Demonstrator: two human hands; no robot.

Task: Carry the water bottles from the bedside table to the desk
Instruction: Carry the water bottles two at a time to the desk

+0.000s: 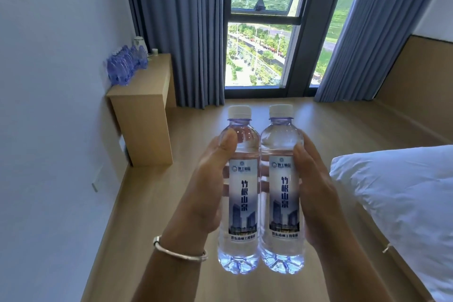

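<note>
Two full water bottles with white caps and blue-grey labels stand upright side by side in front of me, held in the air over the floor. My left hand [208, 179] grips the left bottle [241, 191], thumb across its shoulder. My right hand [316, 191] grips the right bottle [283, 189] from its right side. The two bottles touch each other. Against the left wall ahead stands the light wooden desk [147, 95]. A row of several more bottles [125, 64] is lined up on it along the wall.
A white kettle [139, 43] and a small cup [154, 51] stand at the desk's far end. The bed with a white pillow [402, 193] lies on my right. Blue-grey curtains [186, 32] frame a tall window [262, 32] ahead. Wooden floor [269, 117] stretches between me and the desk.
</note>
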